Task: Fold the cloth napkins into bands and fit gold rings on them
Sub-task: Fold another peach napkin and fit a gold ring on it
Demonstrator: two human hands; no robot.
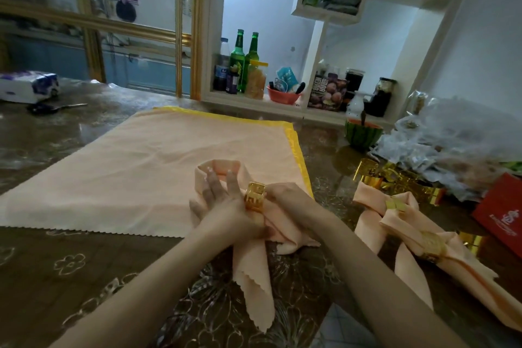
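A peach napkin [254, 260], folded into a band, lies at the near edge of a large flat peach cloth [135, 175] with a yellow border. A gold ring [255, 196] sits around the band's middle. My left hand [223, 200] lies on the band left of the ring, its fingers stretched out straight over the looped upper end. My right hand [285, 196] is curled tight against the ring's right side and pinches it; its fingertips are hidden. The band's zigzag-cut tails hang toward me over the table edge.
Two ringed napkins [409, 223] lie to the right, with loose gold rings [370, 171] and a red box [500, 212] behind them. A watermelon-shaped bowl [363, 134] and crumpled plastic bags [452, 144] stand far right. Scissors [53, 107] and a tissue pack [28, 86] are far left.
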